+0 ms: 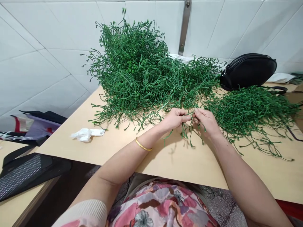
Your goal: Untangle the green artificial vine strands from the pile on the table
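Note:
Close together over the table, both hands pinch thin green artificial flower stems (191, 134) with small bud-like tips. My left hand (176, 119), below a gold bangle (143, 145), has its thumb and fingers closed on them. Fingertips of my right hand (206, 121) are pressed together on the same stems, almost touching the left. Several stem ends dangle beneath the hands. Behind them rises a big tangled heap of green stems (142, 72). To the right of my right hand lies a flatter pile of stems (248, 110). Exactly how the held stems join is hidden by the fingers.
A crumpled white tissue (86, 134) lies on the light wooden table (113, 151) at left. At the back right sits a black bag (249, 71) against the tiled wall (59, 28). A metal strip (184, 26) is fixed to that wall. Dark folded bags (26, 173) occupy the lower left.

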A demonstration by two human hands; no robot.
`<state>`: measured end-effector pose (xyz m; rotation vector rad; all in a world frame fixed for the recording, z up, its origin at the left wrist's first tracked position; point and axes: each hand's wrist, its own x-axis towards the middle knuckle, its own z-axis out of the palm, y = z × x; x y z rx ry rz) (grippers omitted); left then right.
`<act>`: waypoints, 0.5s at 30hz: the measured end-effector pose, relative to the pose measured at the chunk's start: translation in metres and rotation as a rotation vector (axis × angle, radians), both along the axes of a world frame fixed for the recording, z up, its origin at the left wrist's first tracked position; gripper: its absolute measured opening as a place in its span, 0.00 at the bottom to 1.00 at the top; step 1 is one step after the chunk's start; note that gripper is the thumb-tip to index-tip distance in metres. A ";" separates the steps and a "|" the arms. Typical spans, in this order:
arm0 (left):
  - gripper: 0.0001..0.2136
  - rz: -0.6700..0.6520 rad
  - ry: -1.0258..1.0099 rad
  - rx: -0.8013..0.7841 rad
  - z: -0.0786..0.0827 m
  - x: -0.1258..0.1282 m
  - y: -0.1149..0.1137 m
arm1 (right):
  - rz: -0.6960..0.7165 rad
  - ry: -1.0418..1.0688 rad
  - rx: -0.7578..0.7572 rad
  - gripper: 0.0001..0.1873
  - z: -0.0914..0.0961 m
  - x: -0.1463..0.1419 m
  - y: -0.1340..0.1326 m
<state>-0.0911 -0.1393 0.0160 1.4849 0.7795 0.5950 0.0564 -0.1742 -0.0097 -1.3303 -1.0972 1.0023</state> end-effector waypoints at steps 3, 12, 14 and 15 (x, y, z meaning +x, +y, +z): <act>0.10 0.023 -0.037 -0.065 0.002 0.001 0.000 | -0.055 0.096 0.001 0.21 -0.003 -0.004 0.004; 0.08 -0.002 -0.088 -0.113 0.008 0.005 -0.003 | -0.181 0.076 0.026 0.21 -0.004 -0.007 0.007; 0.07 -0.016 -0.079 -0.113 0.009 0.005 -0.003 | -0.210 0.095 0.039 0.21 0.000 -0.010 0.006; 0.07 -0.020 -0.074 -0.111 0.010 0.004 -0.003 | -0.216 0.105 0.038 0.21 0.001 -0.010 0.006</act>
